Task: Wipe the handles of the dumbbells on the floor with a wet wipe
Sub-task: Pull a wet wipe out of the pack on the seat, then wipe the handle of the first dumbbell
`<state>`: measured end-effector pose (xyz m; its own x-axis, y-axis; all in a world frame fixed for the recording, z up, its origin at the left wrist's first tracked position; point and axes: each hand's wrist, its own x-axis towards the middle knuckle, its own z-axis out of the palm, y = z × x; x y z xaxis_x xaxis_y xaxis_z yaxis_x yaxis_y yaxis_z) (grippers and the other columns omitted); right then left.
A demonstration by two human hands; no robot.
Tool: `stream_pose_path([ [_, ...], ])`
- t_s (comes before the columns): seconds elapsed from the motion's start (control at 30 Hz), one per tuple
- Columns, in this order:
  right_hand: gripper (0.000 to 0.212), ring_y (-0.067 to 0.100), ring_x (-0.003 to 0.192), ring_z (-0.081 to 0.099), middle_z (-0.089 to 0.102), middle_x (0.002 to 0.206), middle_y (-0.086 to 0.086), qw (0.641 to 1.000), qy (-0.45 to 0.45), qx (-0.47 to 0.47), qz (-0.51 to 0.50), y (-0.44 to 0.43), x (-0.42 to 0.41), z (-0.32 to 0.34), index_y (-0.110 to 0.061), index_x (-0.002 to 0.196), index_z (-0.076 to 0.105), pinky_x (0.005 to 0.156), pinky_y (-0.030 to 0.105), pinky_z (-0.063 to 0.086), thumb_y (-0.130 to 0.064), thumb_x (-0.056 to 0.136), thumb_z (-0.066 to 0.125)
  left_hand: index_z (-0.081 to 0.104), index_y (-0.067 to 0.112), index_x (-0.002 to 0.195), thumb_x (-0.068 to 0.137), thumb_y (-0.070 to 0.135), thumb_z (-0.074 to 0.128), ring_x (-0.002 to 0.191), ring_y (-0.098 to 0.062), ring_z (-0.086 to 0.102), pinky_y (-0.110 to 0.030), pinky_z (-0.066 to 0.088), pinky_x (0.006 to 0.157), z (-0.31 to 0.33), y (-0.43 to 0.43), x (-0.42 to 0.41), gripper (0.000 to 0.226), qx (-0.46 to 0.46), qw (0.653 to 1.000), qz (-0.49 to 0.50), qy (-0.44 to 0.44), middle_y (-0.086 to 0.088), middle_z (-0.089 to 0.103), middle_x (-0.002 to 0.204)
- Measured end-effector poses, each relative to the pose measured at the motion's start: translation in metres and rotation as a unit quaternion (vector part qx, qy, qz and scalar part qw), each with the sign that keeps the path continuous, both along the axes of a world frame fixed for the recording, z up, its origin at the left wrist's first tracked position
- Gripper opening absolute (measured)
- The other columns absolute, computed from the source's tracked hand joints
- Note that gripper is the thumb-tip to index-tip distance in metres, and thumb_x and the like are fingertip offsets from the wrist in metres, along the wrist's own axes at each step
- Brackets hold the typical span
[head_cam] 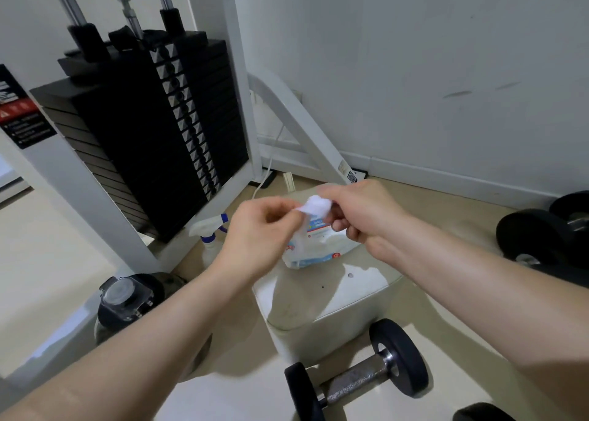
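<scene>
Above the cream padded bench (334, 296), both hands meet over a pack of wet wipes (322, 245) that lies on the pad's far end. The left hand (255, 232) and the right hand (360, 213) each pinch a side of one white wet wipe (315, 206), so each grip is closed on it with thumb and fingertips; the sheet is bunched between them and a thin tail of it hangs down toward the pack. On the floor (57, 235) just in front of the bench lies a dumbbell (357, 376) with black heads and a bare metal handle (353, 377), untouched and well below the hands. More black dumbbells (541, 239) sit by the wall on the right, and the edge of another shows at the bottom right. A white spray bottle (208, 232) with a blue collar stands left of the bench, beside a dark-lidded water jug (127, 296). Behind them rises the black weight stack (143, 117) in its white frame.
</scene>
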<state>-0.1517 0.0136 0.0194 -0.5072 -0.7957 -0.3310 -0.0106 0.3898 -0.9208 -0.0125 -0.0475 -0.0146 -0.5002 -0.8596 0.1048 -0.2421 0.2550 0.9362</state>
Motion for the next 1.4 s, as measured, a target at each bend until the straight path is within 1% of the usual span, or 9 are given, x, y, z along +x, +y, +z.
stream_pose_path([
  [0.07, 0.048, 0.010, 0.059, 0.051, 0.066, 0.071, -0.003, 0.995, -0.046, 0.022, 0.089, 0.003, -0.003, 0.003, -0.018, 0.072, 0.074, 0.055, 0.023, 0.031, -0.064, 0.076, 0.061, 0.073, 0.012, 0.072, 0.087, 0.019, 0.062, 0.070, -0.020, 0.058, -0.036, 0.053, 0.070, 0.003, -0.005, 0.001, 0.020, 0.169, 0.983, -0.003, 0.071, -0.009, 0.066, 0.073],
  [0.13, 0.048, 0.006, 0.069, 0.053, 0.070, 0.081, -0.006, 0.984, -0.001, 0.020, 0.175, 0.004, -0.002, 0.000, -0.022, 0.082, 0.076, 0.061, 0.021, 0.032, -0.067, 0.069, 0.066, 0.072, -0.001, 0.086, 0.091, 0.018, 0.059, 0.077, -0.026, 0.056, -0.031, 0.053, 0.072, 0.003, -0.008, 0.003, 0.024, 0.250, 0.962, -0.028, 0.102, -0.021, 0.063, 0.084],
  [0.3, 0.013, 0.001, 0.055, 0.062, 0.074, 0.079, 0.003, 0.995, -0.007, -0.071, 0.076, 0.001, 0.000, -0.010, -0.010, 0.092, 0.076, 0.040, 0.006, 0.036, -0.017, 0.082, 0.074, 0.070, 0.001, 0.090, 0.094, 0.017, 0.057, 0.074, -0.017, 0.067, -0.021, 0.053, 0.065, 0.002, -0.009, 0.000, 0.021, 0.245, 0.960, -0.036, 0.129, -0.010, 0.072, 0.081],
  [0.67, 0.023, 0.007, 0.059, 0.054, 0.056, 0.068, 0.000, 0.981, -0.122, -0.119, -0.097, -0.002, -0.032, -0.031, -0.015, 0.075, 0.060, 0.054, 0.020, 0.034, -0.013, 0.096, 0.053, 0.059, 0.016, 0.074, 0.099, 0.014, 0.048, 0.062, -0.012, 0.058, -0.025, 0.051, 0.060, -0.003, -0.029, -0.024, 0.027, 0.254, 0.917, 0.056, 0.302, 0.001, 0.062, 0.066],
  [0.83, 0.017, 0.023, 0.078, 0.070, 0.069, 0.087, 0.007, 0.952, -0.281, -0.098, -0.070, 0.016, -0.040, -0.024, -0.014, 0.097, 0.057, 0.063, 0.027, 0.040, -0.017, 0.098, 0.040, 0.060, 0.023, 0.077, 0.093, 0.031, 0.057, 0.061, -0.009, 0.049, -0.024, 0.041, 0.059, -0.013, -0.014, -0.057, 0.018, 0.092, 0.979, 0.053, 0.175, 0.005, 0.056, 0.066],
  [1.0, 0.041, 0.017, 0.099, 0.065, 0.071, 0.104, 0.004, 0.979, -0.198, -0.026, -0.037, 0.088, -0.061, -0.009, -0.019, 0.109, 0.064, 0.080, 0.031, 0.039, -0.053, 0.091, 0.047, 0.060, 0.020, 0.077, 0.093, 0.032, 0.058, 0.052, -0.016, 0.043, -0.030, 0.035, 0.052, -0.008, 0.028, -0.107, 0.020, -0.005, 0.984, -0.077, 0.158, -0.007, 0.053, 0.058],
  [1.1, 0.007, 0.010, 0.077, 0.063, 0.066, 0.084, 0.000, 0.994, -0.085, 0.044, -0.046, 0.152, -0.061, -0.005, -0.018, 0.084, 0.062, 0.072, 0.024, 0.039, -0.022, 0.086, 0.067, 0.060, 0.033, 0.075, 0.089, 0.037, 0.058, 0.053, -0.020, 0.050, -0.037, 0.043, 0.052, -0.013, 0.069, -0.134, 0.015, -0.011, 0.976, -0.173, 0.134, -0.011, 0.060, 0.062],
  [1.2, 0.033, 0.007, 0.060, 0.054, 0.054, 0.065, -0.002, 0.991, -0.036, 0.103, -0.079, 0.206, -0.059, -0.011, -0.019, 0.061, 0.049, 0.063, 0.023, 0.039, 0.000, 0.080, 0.068, 0.059, 0.029, 0.076, 0.092, 0.033, 0.057, 0.056, -0.015, 0.048, -0.037, 0.043, 0.053, -0.023, 0.109, -0.146, 0.017, -0.004, 0.965, -0.247, 0.092, -0.017, 0.059, 0.070],
  [1.4, 0.024, 0.015, 0.051, 0.036, 0.042, 0.056, 0.002, 0.988, -0.013, 0.109, -0.106, 0.285, -0.058, -0.056, -0.008, 0.064, 0.052, 0.048, 0.023, 0.032, 0.014, 0.073, 0.053, 0.062, 0.019, 0.083, 0.095, 0.026, 0.055, 0.059, -0.012, 0.046, -0.027, 0.036, 0.058, -0.040, 0.169, -0.150, 0.016, 0.014, 0.952, -0.307, 0.014, 0.004, 0.053, 0.066],
])
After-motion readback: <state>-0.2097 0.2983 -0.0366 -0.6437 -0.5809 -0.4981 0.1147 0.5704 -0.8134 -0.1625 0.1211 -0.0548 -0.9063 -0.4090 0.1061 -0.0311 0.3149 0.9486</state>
